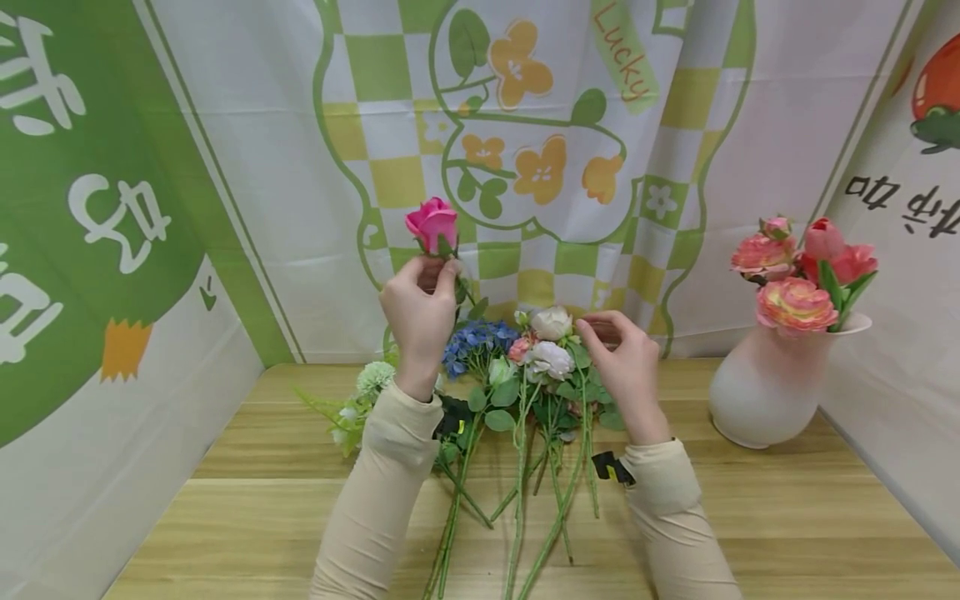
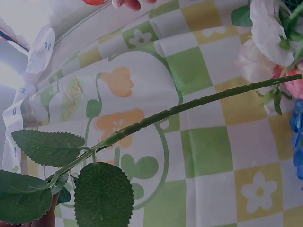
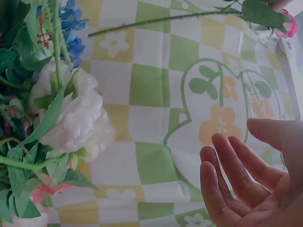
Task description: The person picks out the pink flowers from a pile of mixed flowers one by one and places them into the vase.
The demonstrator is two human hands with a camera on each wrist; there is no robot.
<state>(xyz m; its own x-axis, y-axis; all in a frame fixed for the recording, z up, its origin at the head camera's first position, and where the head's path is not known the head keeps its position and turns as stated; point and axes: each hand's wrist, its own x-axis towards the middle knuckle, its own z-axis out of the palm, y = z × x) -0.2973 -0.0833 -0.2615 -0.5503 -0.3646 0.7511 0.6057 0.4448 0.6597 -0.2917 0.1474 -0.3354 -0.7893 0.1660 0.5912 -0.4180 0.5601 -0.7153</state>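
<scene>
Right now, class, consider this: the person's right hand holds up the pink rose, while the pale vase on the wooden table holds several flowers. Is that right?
Not quite: the hand is wrong. The head view shows the left hand holding up the pink rose. The rest stands: the pale vase on the wooden table holds several flowers.

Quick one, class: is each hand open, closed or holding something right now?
Left hand: closed, holding the pink rose just below its bloom.
Right hand: open, fingers loosely bent, holding nothing.
</scene>
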